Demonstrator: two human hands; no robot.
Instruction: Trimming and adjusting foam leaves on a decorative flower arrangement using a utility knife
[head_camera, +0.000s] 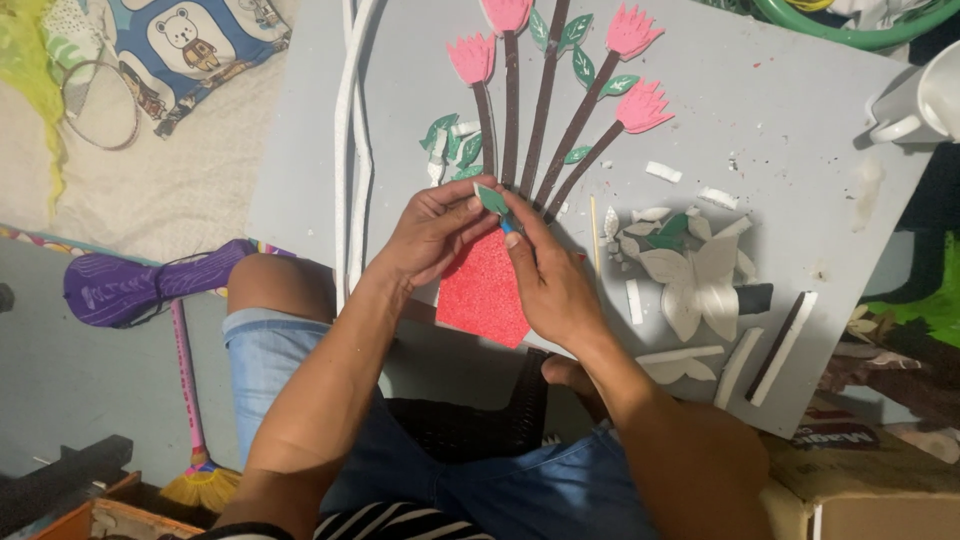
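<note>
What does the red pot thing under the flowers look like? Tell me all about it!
The red pot is a flat cut-out of sparkly, foam-like sheet, wide at the top and narrowing to a point at the bottom. It lies flat on the grey board, just below the dark brown stems. The left hand and right hand hover over its top edge and cover part of it, so whether it is stuck down cannot be told.
</note>
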